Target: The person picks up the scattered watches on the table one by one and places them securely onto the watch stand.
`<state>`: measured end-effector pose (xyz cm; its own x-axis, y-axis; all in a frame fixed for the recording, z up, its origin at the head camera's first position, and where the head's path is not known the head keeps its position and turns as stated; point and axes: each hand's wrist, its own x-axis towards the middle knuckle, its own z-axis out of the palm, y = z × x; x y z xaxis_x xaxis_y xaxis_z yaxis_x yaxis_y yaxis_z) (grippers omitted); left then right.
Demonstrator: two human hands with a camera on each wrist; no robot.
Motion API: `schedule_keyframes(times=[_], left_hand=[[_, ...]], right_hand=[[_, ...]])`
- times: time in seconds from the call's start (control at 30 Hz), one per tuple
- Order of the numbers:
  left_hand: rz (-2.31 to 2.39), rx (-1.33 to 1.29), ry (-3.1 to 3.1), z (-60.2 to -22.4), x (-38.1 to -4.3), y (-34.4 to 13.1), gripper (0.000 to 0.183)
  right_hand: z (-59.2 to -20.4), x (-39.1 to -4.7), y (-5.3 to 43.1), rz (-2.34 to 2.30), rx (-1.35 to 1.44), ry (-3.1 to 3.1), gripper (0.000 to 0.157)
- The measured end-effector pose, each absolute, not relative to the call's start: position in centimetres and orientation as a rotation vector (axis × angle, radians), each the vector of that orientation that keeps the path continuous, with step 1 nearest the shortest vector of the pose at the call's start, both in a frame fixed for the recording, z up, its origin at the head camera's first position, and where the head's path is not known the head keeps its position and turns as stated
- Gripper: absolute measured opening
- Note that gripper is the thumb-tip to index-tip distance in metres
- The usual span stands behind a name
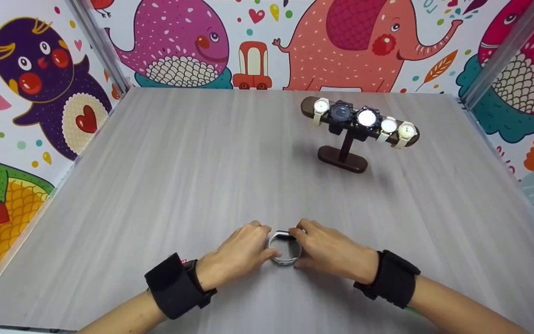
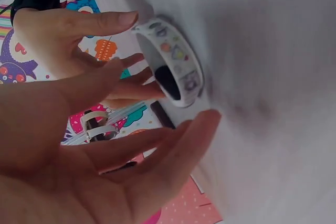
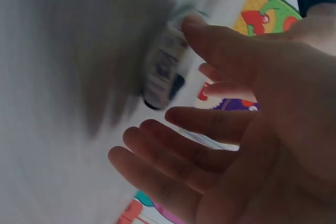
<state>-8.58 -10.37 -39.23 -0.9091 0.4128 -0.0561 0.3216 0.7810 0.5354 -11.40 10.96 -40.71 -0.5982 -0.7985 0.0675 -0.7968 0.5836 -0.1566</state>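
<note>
A white smart band (image 1: 284,263) with a colourful print on its strap (image 2: 185,53) stands on its edge as a round loop on the table, its dark oval module (image 2: 167,82) at one side. My left hand (image 1: 239,253) is at its left side, thumb and fingers apart. On the other side my right hand (image 1: 334,250) has its thumb at the near part of the loop and its fingers at the far part. In the right wrist view the band (image 3: 165,66) looks blurred, and the right fingers (image 3: 184,156) are spread beside it.
At the back right stands a dark brown watch stand (image 1: 343,159) carrying several watches, among them a black watch (image 1: 341,111) and a gold-toned watch (image 1: 406,131). The wood-grain table (image 1: 193,153) is bordered by cartoon-printed panels (image 1: 257,28) on three sides.
</note>
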Motion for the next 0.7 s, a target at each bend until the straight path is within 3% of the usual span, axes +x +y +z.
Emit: schedule_keyframes(times=[0.23,0.47,0.7], left_hand=[[0.73,0.6,2.737,-39.6,-8.9,-9.8,0.037],[0.81,0.492,2.661,-39.3,-9.1,-9.3,0.031],[0.927,0.391,2.672,-38.3,-9.7,-8.9,0.049]], right_hand=[[-41.1,-11.7,10.8,-0.343,-1.385,2.76,0.049],[-41.0,-11.9,11.2,-0.438,-1.401,2.791,0.047],[-40.2,-11.8,10.9,-0.556,-1.376,2.982,0.053]])
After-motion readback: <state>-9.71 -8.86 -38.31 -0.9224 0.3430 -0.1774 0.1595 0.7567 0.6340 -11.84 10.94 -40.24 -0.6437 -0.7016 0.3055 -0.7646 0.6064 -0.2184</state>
